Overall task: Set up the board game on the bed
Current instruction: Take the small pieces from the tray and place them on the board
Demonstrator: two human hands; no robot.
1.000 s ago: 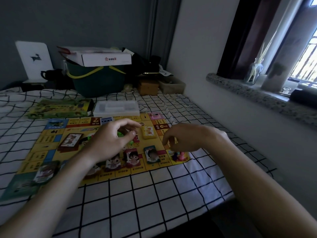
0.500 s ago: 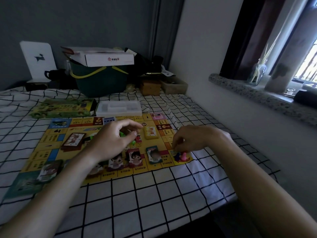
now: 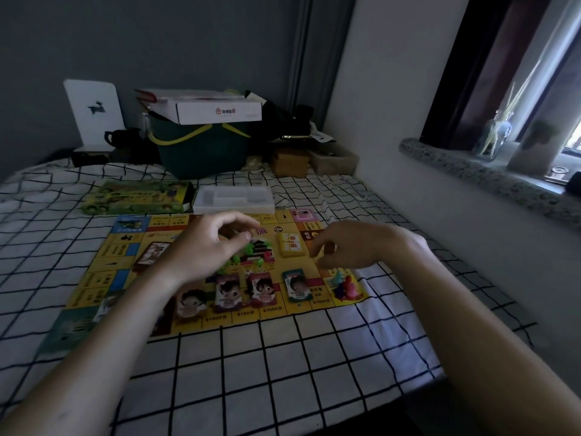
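Note:
The yellow game board (image 3: 125, 256) lies flat on the checked bed cover. Along its near edge stand several character cards (image 3: 229, 292), and a yellow card deck (image 3: 290, 245) sits near its middle. A small cluster of coloured pawns (image 3: 344, 286) stands on the near right corner. My left hand (image 3: 207, 247) hovers over the board's middle with loosely curled fingers, thumb and forefinger apart, just above a scatter of small green pieces (image 3: 253, 250). I cannot tell if it touches them. My right hand (image 3: 352, 243) hangs above the pawns with fingers curled downward and holds nothing visible.
Beyond the board lie the green game box (image 3: 138, 196) and a clear plastic tray (image 3: 234, 199). A dark green basket (image 3: 201, 152) topped by a white carton stands at the bed's head. A wall and stone window sill (image 3: 471, 171) run along the right.
My right hand has risen from the pawns at the board's corner, leaving them standing there. My left hand has stayed over the green pieces.

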